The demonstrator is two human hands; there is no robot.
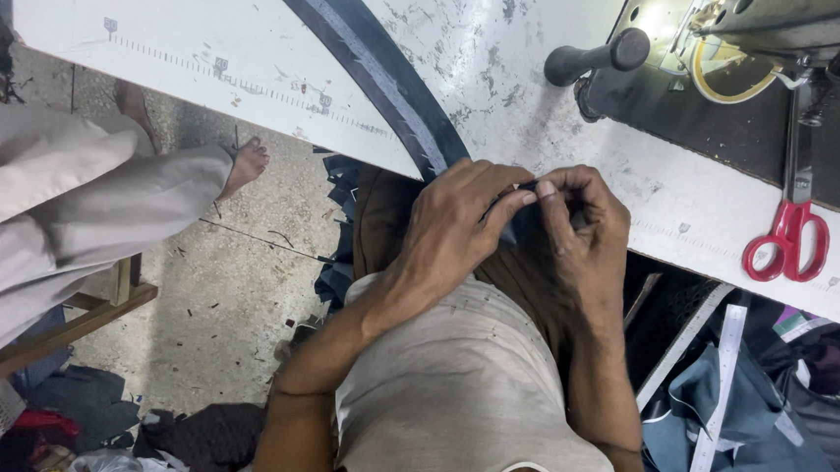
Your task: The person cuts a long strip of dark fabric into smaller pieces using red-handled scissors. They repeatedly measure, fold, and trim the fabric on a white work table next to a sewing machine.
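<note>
Both hands' fingers (518,205) pinched shut, apparently on the dark fabric strip (373,60).

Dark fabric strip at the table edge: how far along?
Done: nothing visibly sewn. In hand: left hand and right hand pinch the near end of the long dark fabric strip. Left: red-handled scissors lie untouched; the strip is not under the grey sewing machine.

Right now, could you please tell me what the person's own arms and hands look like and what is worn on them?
Both arms are bare to the shoulder; a pale sleeveless vest is worn. The left hand and right hand have no gloves, rings or watch in view.
</note>
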